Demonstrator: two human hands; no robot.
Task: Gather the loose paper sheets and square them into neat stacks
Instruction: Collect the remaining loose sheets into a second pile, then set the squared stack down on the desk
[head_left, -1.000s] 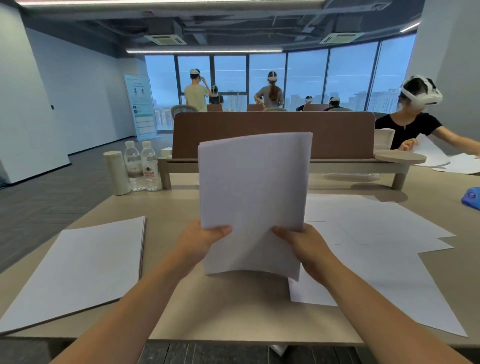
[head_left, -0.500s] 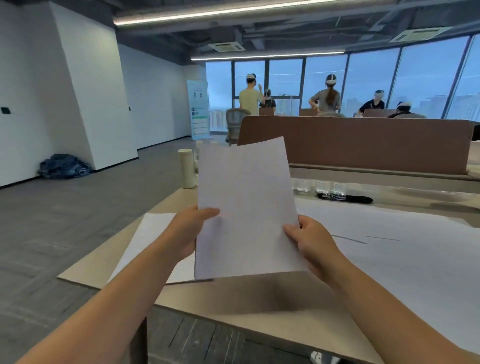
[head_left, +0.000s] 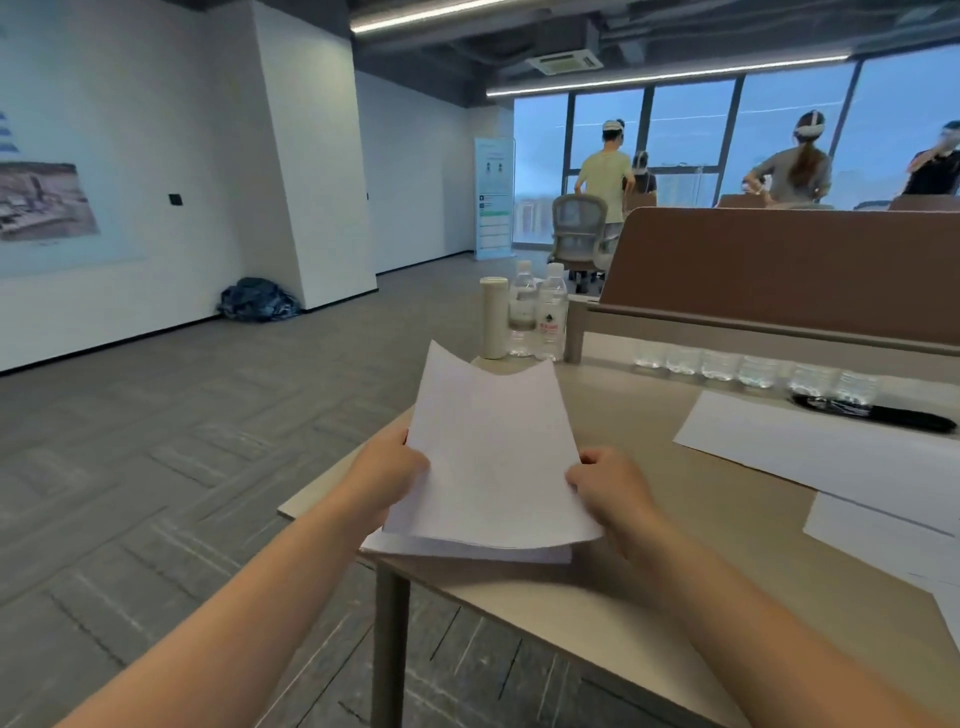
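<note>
Held sheaf of paper sheets: tilted over the near-left table corner, its lower edge meeting a flat stack beneath. Left hand clasps its left edge, right hand its right edge. Loose sheets lie to the right. Far beyond: pale cylinder, two water bottles, brown divider; black pen far right.
</note>
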